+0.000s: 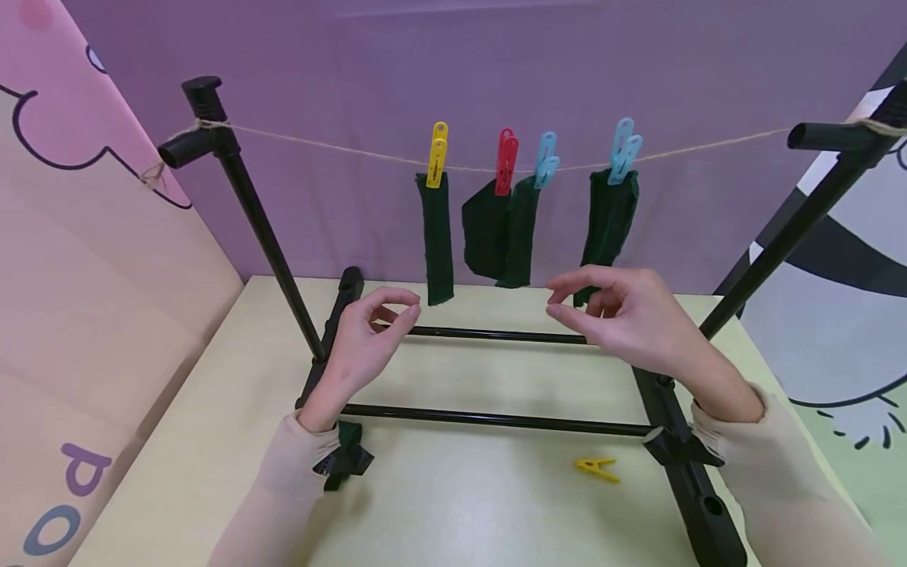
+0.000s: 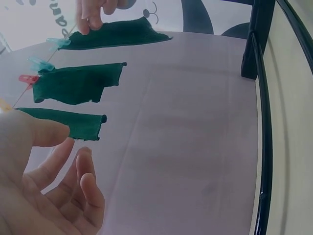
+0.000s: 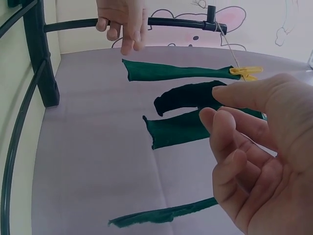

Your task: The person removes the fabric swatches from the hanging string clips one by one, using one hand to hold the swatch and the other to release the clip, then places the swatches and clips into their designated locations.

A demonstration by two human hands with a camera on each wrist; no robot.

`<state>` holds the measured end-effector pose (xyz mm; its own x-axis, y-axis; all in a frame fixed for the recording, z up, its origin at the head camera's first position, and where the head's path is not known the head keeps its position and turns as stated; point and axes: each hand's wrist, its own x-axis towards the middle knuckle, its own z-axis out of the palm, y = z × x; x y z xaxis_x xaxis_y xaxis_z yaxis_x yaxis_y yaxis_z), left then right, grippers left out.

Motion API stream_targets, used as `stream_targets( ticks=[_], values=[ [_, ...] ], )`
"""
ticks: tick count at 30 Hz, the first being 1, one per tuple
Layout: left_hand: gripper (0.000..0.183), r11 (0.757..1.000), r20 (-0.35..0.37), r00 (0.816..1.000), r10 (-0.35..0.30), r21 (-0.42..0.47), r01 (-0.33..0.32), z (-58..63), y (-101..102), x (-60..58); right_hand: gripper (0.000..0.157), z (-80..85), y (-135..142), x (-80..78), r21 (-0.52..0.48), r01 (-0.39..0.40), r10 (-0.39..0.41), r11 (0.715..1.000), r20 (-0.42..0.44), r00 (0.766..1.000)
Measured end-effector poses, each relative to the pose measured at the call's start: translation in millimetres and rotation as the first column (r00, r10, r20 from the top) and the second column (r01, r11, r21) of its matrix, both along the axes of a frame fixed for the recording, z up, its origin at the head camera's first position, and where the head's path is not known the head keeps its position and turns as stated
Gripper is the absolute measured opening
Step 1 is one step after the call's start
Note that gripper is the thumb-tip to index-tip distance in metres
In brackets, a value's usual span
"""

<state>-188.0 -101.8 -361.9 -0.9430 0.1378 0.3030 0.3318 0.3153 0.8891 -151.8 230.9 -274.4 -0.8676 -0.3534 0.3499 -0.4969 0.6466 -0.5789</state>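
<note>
A purple backdrop rises behind my pale worktop, where one black frame stands with one twine line strung between its two posts. I count four pegs on the line: one yellow peg, one red peg and two light blue pegs. Dark green cloth hangs in three places: a narrow strip under the yellow, a middle cloth under the red and one blue, a right-hand cloth under the other blue. One loose yellow peg lies on the worktop, lower than my hands. My left hand and right hand both hold nothing, thumb and fingers loosely bent, tips slightly apart. The strip hangs just right of my left fingertips; the right-hand cloth's lower end is behind my right hand.
</note>
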Motion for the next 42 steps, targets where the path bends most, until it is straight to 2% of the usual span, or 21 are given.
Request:
stream_targets(
  ticks=[15, 25, 34, 42],
  values=[
    [0.030, 0.999, -0.045, 0.999, -0.005, 0.052, 0.007, 10.1, 6, -12.1, 0.019, 12.0, -16, -8.0, -0.045, -0.007, 0.004, 0.999, -0.061, 0.998],
    [0.033, 0.999, -0.053, 0.999, -0.011, 0.051, 0.014, 16.9, 6, -19.2, 0.026, 16.6, -23, -9.5, -0.076, 0.003, -0.005, 0.997, -0.026, 1.000],
    [0.036, 0.997, -0.050, 0.998, -0.034, 0.074, 0.038, 22.4, 13, -24.0, 0.026, 24.5, -31, -10.6, -0.116, 0.019, -0.020, 0.993, -0.002, 1.000],
    [0.036, 0.995, -0.067, 0.997, -0.040, 0.093, 0.046, 29.3, 17, -26.0, 0.026, 31.3, -39, -19.5, -0.158, 0.012, -0.010, 0.987, 0.013, 1.000]
  ],
)
